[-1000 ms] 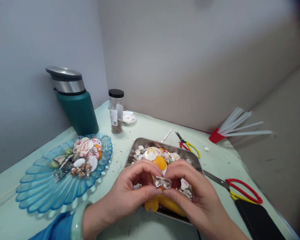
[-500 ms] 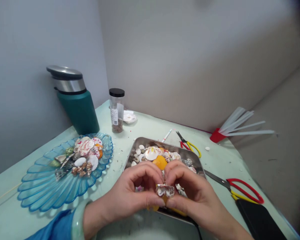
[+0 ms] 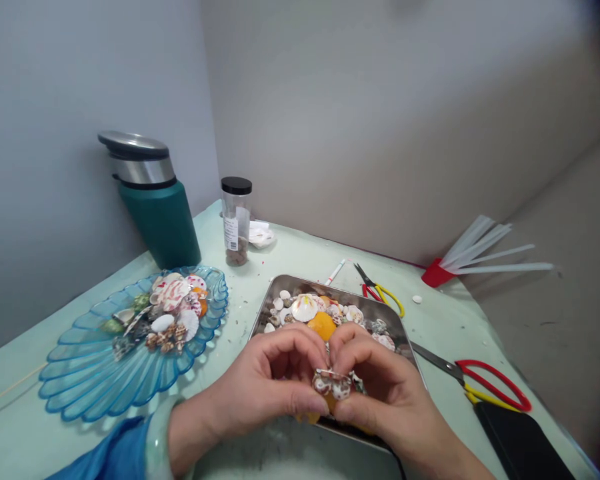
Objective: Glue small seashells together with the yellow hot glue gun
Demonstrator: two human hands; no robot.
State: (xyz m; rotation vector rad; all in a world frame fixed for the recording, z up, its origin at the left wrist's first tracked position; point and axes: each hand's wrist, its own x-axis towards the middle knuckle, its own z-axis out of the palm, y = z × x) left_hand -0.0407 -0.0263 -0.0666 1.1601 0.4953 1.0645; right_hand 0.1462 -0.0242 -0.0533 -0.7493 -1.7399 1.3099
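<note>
Between the fingertips of both hands is a small cluster of brown-and-white shells with a thin metallic strip along its top edge. My left hand pinches its left side, thumb below and fingers above. On the other side my right hand grips it the same way. Both hands are over the near part of a metal tray and hide much of it. Loose shells fill the tray, among them a white scallop shell and an orange shell.
Left stands a blue scalloped plate bearing shells, with a green bottle and a black-lidded jar behind. To the right are small scissors, large scissors, a black object and a red cup of translucent sticks.
The shell cluster has tilted slightly between my fingertips, so more of its patterned shells show under the strip. The whole view has shifted a little; both hands keep their pinch.
</note>
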